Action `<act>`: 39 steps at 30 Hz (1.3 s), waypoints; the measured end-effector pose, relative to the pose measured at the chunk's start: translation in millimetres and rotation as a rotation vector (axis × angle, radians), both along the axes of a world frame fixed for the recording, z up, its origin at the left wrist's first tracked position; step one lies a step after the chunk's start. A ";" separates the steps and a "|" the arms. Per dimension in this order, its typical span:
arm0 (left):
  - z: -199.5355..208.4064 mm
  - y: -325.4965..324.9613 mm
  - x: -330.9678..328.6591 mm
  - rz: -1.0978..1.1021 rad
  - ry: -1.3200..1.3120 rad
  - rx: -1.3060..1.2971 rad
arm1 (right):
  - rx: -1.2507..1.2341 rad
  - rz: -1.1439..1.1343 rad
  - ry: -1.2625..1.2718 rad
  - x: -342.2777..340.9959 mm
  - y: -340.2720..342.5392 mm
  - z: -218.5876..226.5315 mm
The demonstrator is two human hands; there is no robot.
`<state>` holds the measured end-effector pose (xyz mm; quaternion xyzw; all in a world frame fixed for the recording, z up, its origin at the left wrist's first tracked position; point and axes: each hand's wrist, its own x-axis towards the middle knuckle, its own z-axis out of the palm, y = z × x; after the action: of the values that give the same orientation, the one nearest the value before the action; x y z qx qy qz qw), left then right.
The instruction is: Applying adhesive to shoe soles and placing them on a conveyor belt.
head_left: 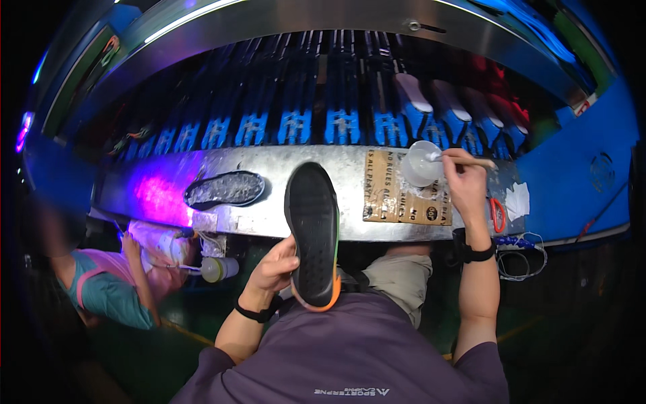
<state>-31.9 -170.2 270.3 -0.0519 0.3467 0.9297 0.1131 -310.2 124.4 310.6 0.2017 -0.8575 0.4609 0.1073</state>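
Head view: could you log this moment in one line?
left hand: holding shoe sole | right hand: holding brush at cup | cup: on cardboard

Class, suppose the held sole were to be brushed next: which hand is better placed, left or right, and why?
Probably the right hand: it grips the brush, whose tip is at the translucent tub. The left hand is occupied holding the black sole.

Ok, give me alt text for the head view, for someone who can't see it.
The left hand holds a black shoe sole with orange and green edging; the right hand holds a wooden-handled tool at a translucent cup on cardboard. A dark, sole-shaped piece lies on the metal bench.
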 end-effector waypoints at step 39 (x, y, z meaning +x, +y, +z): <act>25.9 29.7 -28.0 0.239 0.065 -0.219 | -0.167 0.526 0.024 123.7 -60.6 12.8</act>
<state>-59.9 -140.5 296.2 -0.0747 0.4410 0.8943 -0.0159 -186.5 63.8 323.4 0.4132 -0.7334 0.5396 0.0103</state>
